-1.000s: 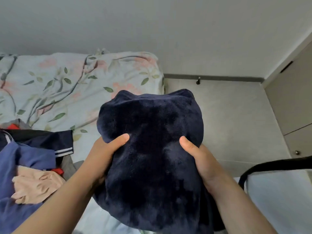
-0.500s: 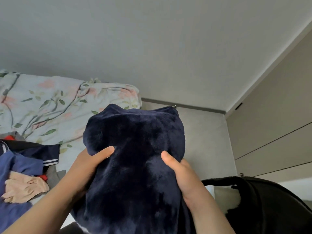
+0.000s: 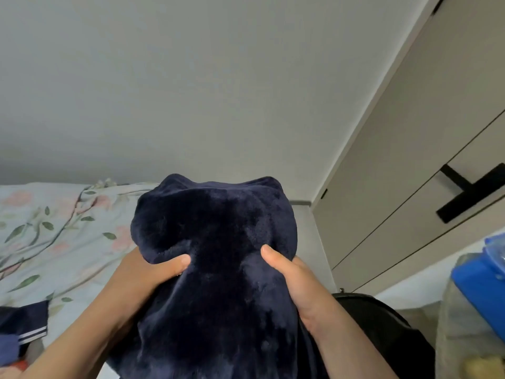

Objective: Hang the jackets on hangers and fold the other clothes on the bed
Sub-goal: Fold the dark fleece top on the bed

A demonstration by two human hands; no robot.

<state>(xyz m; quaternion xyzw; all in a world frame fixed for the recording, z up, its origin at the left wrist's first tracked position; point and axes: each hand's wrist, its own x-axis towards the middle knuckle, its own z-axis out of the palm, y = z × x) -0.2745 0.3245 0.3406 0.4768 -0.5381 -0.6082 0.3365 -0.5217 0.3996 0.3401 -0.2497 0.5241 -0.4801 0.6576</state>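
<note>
**Fleece up in the air, both hands on it**

Fleece point(image 3: 216, 269) is dark navy, fuzzy, bunched into a rounded lump, and it's held up in front of the camera, off the bed point(image 3: 54, 228), with its lower part hanging between the forearms. Can't tell what kind of garment it is from this angle.

Left hand point(image 3: 147, 274) grips its left side: thumb pressed across the front, fabric folding over the top of the hand, the other fingers hidden behind the cloth. Right hand point(image 3: 297, 283) does the same on the right side, thumb on the front, the rest tucked behind the fleece.

Off to the left the bed has a pale floral sheet with green leaves and pink flowers. At its near edge, bottom left, lies a navy top with white stripes point(image 3: 27, 321), with a bit of red showing under it.

On the right there's a beige wardrobe point(image 3: 396, 187) with a black handle point(image 3: 470, 192). Below that, at the frame edge, sits a blue box point(image 3: 481, 291), and something black point(image 3: 382, 324) shows just behind the right forearm; can't make out what it is.
</note>
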